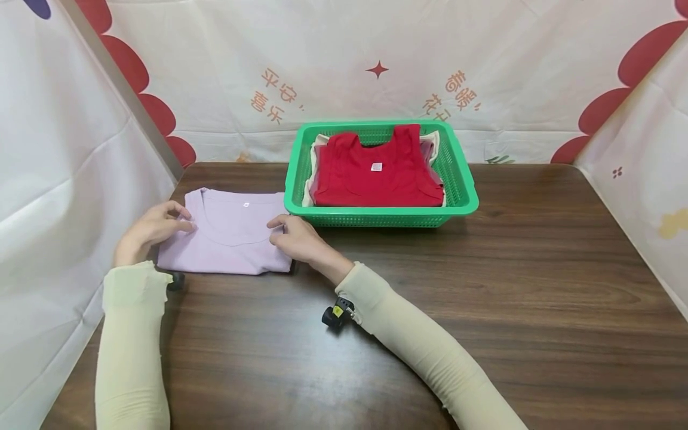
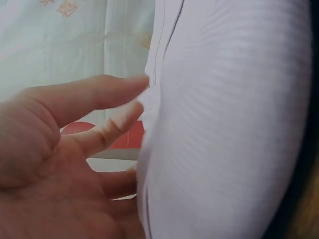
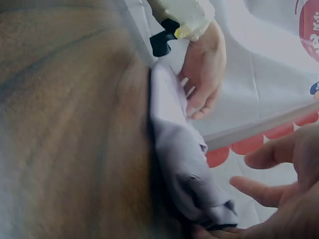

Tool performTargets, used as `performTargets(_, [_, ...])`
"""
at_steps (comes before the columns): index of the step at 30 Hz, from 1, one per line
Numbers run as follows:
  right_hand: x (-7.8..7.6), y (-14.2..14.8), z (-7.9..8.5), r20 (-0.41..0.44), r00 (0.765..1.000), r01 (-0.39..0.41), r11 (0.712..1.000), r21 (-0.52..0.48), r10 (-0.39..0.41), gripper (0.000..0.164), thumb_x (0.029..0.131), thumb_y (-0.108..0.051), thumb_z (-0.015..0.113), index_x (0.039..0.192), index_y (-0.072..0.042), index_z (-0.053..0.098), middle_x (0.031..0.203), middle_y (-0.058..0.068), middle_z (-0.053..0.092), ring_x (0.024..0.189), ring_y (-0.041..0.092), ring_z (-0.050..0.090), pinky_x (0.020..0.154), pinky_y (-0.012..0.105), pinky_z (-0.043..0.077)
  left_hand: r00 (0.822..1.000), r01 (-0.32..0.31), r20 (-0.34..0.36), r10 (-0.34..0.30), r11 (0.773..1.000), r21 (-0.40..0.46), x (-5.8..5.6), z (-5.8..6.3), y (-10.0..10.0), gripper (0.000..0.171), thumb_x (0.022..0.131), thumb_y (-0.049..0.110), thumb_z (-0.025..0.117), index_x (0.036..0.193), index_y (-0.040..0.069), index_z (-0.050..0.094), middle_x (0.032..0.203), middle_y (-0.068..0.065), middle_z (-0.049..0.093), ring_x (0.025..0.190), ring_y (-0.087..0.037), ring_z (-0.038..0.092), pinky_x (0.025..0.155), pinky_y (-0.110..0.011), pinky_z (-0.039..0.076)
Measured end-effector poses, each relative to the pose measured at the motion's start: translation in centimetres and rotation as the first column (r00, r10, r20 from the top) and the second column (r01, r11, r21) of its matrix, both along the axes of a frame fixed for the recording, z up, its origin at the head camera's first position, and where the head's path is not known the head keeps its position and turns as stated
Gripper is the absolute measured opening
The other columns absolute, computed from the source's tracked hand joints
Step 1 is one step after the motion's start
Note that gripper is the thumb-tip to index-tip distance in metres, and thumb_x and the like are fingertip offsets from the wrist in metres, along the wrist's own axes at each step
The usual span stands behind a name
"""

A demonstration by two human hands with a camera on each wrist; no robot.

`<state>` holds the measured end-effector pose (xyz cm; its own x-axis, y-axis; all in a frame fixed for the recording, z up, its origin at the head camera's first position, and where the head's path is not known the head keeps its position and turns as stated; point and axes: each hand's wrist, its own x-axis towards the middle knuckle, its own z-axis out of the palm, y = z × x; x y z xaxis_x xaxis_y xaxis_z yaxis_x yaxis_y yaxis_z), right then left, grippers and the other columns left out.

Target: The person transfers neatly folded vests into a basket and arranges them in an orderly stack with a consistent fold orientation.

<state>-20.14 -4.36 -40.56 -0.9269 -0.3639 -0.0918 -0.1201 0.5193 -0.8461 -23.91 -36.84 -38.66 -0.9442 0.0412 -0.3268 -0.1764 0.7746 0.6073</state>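
A light lilac shirt (image 1: 231, 230), folded into a flat rectangle with its round neckline and small white label facing up, lies on the table's left part. At its left edge is my left hand (image 1: 156, 226), fingers loosely bent over the cloth. The left wrist view has the thumb (image 2: 94, 97) and fingers of that hand spread right at the fabric's side. My right hand (image 1: 301, 240) is by the shirt's right edge. Its thumb and forefinger stand apart in the right wrist view, with nothing between them, while its lower fingers are near the folded cloth (image 3: 184, 159).
Just right of the shirt, a green plastic basket (image 1: 378, 211) stands at the back of the wooden table (image 1: 516, 286). Inside it a red tank top (image 1: 371, 182) lies over other folded garments. Printed white curtains (image 1: 344, 89) enclose the back and sides.
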Motion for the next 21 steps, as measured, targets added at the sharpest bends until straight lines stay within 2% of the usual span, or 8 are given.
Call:
performTargets(5, [0.02,-0.19,-0.5,0.059,0.997,0.064,0.993,-0.1,-0.058,0.037,0.091,-0.011,0.061,0.127,-0.009,0.072,0.131,0.007,0.069,0.107,0.017,0.055,0.086,0.025,0.044,1.0,-0.008,-0.015,0.008,1.0,-0.007,-0.19,-0.38,0.03,0.045,0.097,0.024,0.066,0.131,-0.001,0.051,0.12,-0.023,0.046,0.118,-0.04,0.04,0.087,-0.04,0.036])
performTargets(8, [0.03,-0.11,-0.45,0.108,0.993,0.072,0.986,-0.151,-0.056,0.035,0.092,-0.007,0.061,0.124,-0.006,0.073,0.132,0.009,0.067,0.108,0.018,0.052,0.082,0.024,0.043,1.0,-0.002,-0.009,0.002,1.0,0.004,-0.2,-0.51,-0.04,0.044,0.098,0.02,0.065,0.133,-0.002,0.05,0.118,-0.023,0.045,0.118,-0.04,0.039,0.088,-0.043,0.035])
performTargets(11, [-0.06,-0.03,-0.42,0.138,0.989,0.081,0.981,-0.174,-0.057,0.034,0.092,-0.005,0.061,0.124,-0.003,0.073,0.133,0.011,0.065,0.107,0.018,0.051,0.081,0.023,0.041,1.0,0.015,0.02,-0.016,1.0,0.026,-0.18,-0.51,-0.08,0.046,0.098,0.018,0.064,0.136,-0.002,0.048,0.136,-0.03,0.04,0.126,-0.043,0.033,0.096,-0.05,0.034])
performTargets(15, [-0.11,-0.09,-0.46,0.142,0.987,0.098,0.978,-0.183,-0.072,0.036,0.091,-0.007,0.063,0.125,-0.003,0.071,0.133,0.012,0.065,0.106,0.018,0.05,0.084,0.022,0.041,0.998,0.042,0.038,-0.045,0.997,0.069,-0.15,-0.43,-0.14,0.048,0.097,0.014,0.065,0.139,-0.004,0.047,0.161,-0.031,0.022,0.138,-0.045,0.022,0.11,-0.059,0.025])
performTargets(18, [-0.08,-0.2,-0.54,0.152,0.986,0.101,0.969,-0.227,-0.067,0.037,0.09,-0.005,0.063,0.127,-0.001,0.069,0.135,0.015,0.063,0.11,0.018,0.049,0.089,0.024,0.042,0.997,0.062,0.035,-0.065,0.995,0.081,-0.16,-0.4,-0.16,0.049,0.097,0.012,0.065,0.139,-0.005,0.048,0.165,-0.031,0.018,0.143,-0.045,0.019,0.115,-0.061,0.02])
performTargets(21, [-0.05,-0.32,-0.69,0.17,0.985,0.087,0.96,-0.267,-0.042,0.039,0.091,-0.003,0.063,0.129,0.0,0.067,0.136,0.018,0.06,0.117,0.021,0.048,0.094,0.027,0.042,0.996,0.065,0.05,-0.069,0.995,0.078,-0.07,-0.31,-0.04,0.049,0.097,0.013,0.064,0.14,-0.004,0.047,0.165,-0.032,0.018,0.144,-0.046,0.018,0.114,-0.062,0.02])
